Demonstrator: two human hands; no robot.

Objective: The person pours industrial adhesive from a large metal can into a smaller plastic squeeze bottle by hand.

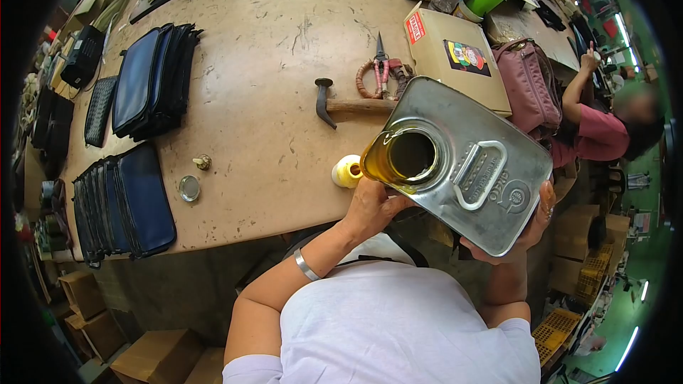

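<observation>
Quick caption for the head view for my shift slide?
Right hand holds a tilted metal can, yellow liquid at its mouth, left hand at a small yellow bottle on the table edge.

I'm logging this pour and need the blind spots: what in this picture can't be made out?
Head view:
- Yellow bottle: right side and fill level, hidden by the tin can.
- Left hand: its fingers, under the can; what it grips is unclear.
- Right hand: mostly behind the can; only fingertips show.
- Hammer: handle end, behind the can.
- Can's embossed lettering: too small to read.
</observation>
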